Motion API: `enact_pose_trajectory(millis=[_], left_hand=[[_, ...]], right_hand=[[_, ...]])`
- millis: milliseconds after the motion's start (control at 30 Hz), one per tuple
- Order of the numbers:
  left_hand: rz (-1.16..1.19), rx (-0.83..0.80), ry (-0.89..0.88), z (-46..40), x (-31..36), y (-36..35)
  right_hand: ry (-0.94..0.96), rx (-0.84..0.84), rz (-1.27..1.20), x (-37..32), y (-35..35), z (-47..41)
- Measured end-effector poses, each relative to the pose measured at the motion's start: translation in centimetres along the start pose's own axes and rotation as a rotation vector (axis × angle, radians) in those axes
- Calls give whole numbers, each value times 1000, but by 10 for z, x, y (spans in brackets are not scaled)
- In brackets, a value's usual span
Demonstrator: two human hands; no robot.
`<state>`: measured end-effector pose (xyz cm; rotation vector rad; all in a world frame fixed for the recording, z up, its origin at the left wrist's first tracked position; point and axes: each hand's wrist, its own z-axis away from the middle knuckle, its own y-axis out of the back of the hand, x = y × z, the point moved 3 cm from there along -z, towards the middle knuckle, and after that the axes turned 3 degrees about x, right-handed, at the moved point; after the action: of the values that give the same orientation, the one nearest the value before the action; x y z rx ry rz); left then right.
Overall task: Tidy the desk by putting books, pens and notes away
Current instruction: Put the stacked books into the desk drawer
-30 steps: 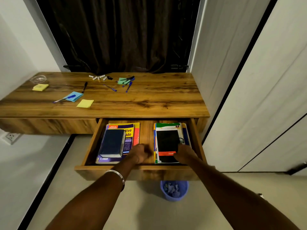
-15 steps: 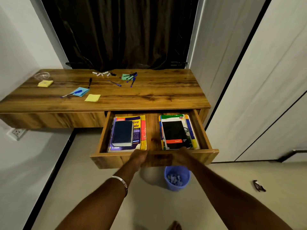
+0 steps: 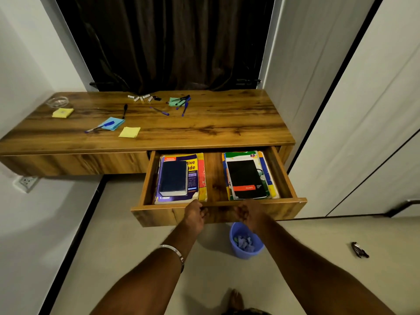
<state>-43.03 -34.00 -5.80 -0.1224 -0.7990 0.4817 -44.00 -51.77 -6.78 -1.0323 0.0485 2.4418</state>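
The desk drawer (image 3: 281,208) stands pulled out. Inside on the left, a dark blue book (image 3: 173,177) lies on a purple and yellow book (image 3: 193,164). On the right, a black notebook (image 3: 245,179) tops a stack of colourful books (image 3: 266,169). My left hand (image 3: 195,215) and my right hand (image 3: 248,213) are at the drawer's front panel with fingers curled and nothing in them. On the desk top (image 3: 216,123) lie yellow notes (image 3: 129,132), (image 3: 62,112), a blue note (image 3: 112,123) with a pen (image 3: 95,128), a green note (image 3: 175,102) and several pens (image 3: 185,108).
A blue bin (image 3: 244,241) with paper scraps stands on the floor under the drawer. Small white caps (image 3: 141,97) and a glass dish (image 3: 56,101) sit at the desk's back. A dark object (image 3: 359,249) lies on the floor at right. White wardrobe doors (image 3: 363,110) close off the right.
Both hands came out of the drawer, off the books, to its front panel. The view backed away from the desk.
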Motion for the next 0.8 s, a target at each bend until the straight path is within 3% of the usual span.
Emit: enact_pose_trajectory(millis=[300, 800], left_hand=[[-17, -56, -12, -46, 24, -16], [33, 9, -55, -135, 81, -68]], right_hand=[[-3, 4, 28, -28, -18, -33], [29, -1, 50, -93, -59, -114]])
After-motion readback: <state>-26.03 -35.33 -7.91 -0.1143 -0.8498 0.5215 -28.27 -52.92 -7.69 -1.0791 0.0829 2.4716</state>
